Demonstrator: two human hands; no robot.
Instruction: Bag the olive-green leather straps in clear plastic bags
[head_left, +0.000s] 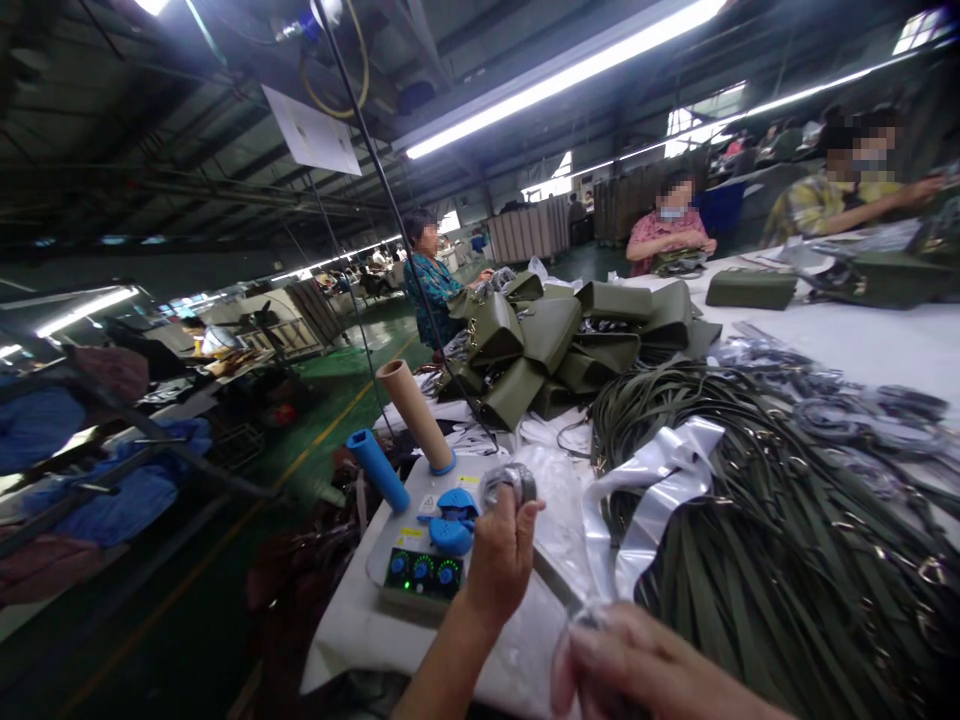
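My left hand (pixel 504 555) is closed on a coiled strap (pixel 513 484) wrapped in clear plastic, held just right of the blue clamp (pixel 452 522) on a small machine. From it a dark strap length (pixel 553 578) runs down to my right hand (pixel 626 655). That hand, blurred at the bottom, has its fingers closed round a plastic-wrapped part of the strap. Right of both hands lies a big heap of dark green straps (pixel 720 540) with metal clasps, and a shiny film strip (pixel 660 490) lies over its left side.
The machine's control panel (pixel 422 572) has three blue knobs; a cardboard tube (pixel 415 415) and a blue post (pixel 377 470) stand behind it. Green bags (pixel 551 330) are piled beyond. Plastic-wrapped bundles (pixel 862 410) lie at right. People sit or stand around the table.
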